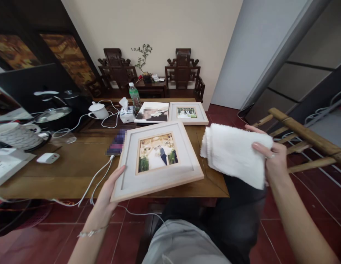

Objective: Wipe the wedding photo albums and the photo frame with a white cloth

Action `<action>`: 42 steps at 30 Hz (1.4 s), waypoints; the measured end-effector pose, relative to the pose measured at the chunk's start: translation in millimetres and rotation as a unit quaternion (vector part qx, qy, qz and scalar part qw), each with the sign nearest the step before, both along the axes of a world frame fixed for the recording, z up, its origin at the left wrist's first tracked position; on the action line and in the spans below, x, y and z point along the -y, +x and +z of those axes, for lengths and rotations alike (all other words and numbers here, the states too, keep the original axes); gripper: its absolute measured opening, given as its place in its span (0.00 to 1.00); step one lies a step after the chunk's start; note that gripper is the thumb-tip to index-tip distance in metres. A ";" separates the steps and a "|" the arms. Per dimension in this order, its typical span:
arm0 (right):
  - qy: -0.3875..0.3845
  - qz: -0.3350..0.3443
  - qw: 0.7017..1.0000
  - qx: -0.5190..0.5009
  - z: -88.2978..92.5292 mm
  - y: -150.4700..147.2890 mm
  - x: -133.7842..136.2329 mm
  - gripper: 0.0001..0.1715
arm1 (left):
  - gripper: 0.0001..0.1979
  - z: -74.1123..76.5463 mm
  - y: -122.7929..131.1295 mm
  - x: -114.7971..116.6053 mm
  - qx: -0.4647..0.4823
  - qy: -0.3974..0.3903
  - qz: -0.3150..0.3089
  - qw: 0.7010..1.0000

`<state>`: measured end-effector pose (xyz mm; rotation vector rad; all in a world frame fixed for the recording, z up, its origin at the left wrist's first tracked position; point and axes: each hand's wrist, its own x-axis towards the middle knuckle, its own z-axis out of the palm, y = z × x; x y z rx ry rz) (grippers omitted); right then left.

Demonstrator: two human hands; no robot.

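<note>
My left hand (111,189) grips the lower left side of a pale wooden picture frame (170,181), its thumb on the front edge. The frame is tilted above the front of the table and holds a wedding photo (158,153) inside a white mat. Off to the right, my right hand (275,157) pinches a folded white cloth (236,146) by its right end, with the thumb on top. The cloth hangs beside the frame's right edge, apart from it. Behind the held frame lie a second framed photo (199,112) and a photo album or print (151,112).
On the wooden table (73,172) stand a green-labelled bottle (134,97), a tissue box (127,115), a lidded white cup (98,110) and a patterned mug (17,135). A phone (116,143) trails a white cable. A wooden chair (305,134) stands to the right.
</note>
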<state>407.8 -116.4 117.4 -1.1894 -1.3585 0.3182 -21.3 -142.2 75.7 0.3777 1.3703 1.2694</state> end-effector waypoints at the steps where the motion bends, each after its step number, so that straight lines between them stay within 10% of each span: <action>1: 0.014 -0.020 0.999 0.021 4.7 0.9 5.4 0.07 | 0.13 -3.4 3.4 -4.1 0.007 0.008 -0.012 1.000; 9: 0.098 -0.196 0.933 0.285 10.6 0.4 6.9 0.15 | 0.08 -30.9 24.9 -45.7 0.010 0.034 -0.083 0.996; 13: 0.088 -0.115 0.910 0.389 -1.1 -16.3 -5.0 0.03 | 0.09 -37.4 36.2 -64.2 0.022 0.068 -0.116 0.991; 19: -0.003 0.119 0.860 0.496 -43.4 -76.2 -10.9 0.26 | 0.12 -45.3 48.3 -82.8 0.027 0.072 -0.145 0.986; 28: -0.033 0.127 0.855 0.501 -72.9 -104.1 -5.1 0.31 | 0.17 -54.2 36.9 -88.1 -0.123 0.094 -0.202 0.967; 33: -0.034 0.124 0.854 0.505 -72.1 -107.2 -5.5 0.28 | 0.26 -52.9 38.8 -92.9 -0.476 0.223 -0.159 0.836; 37: -0.028 0.124 0.859 0.497 -75.0 -107.3 -4.1 0.27 | 0.27 -57.9 43.3 -99.7 -0.576 0.357 -0.259 0.688; 42: -0.036 0.127 0.870 0.476 -73.3 -98.5 -12.7 0.30 | 0.28 -61.7 41.7 -103.3 -0.563 0.397 -0.294 0.662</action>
